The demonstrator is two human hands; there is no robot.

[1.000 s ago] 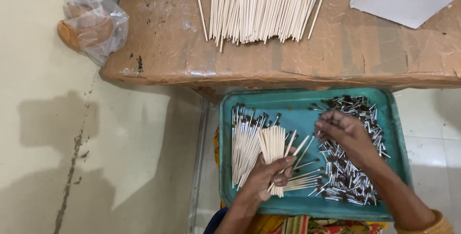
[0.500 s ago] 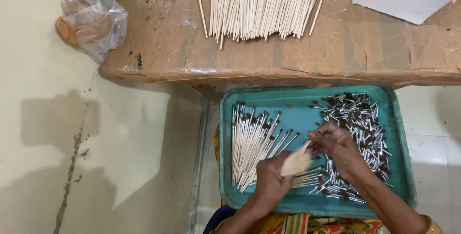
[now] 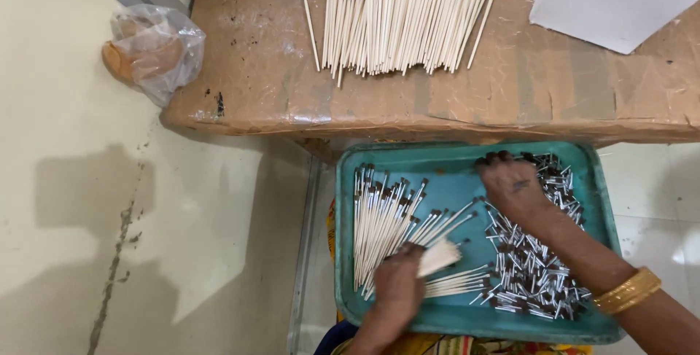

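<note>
Hands apart since earlier | right hand onto ferrules, grip unclear | left hand holds sticks

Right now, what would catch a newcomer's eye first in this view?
The teal plastic tray at bottom centre, holding pale wooden sticks with dark metal tips on its left and a heap of small loose metal caps on its right. The left hand grips a bundle of sticks; the right hand rests on the caps.
</note>
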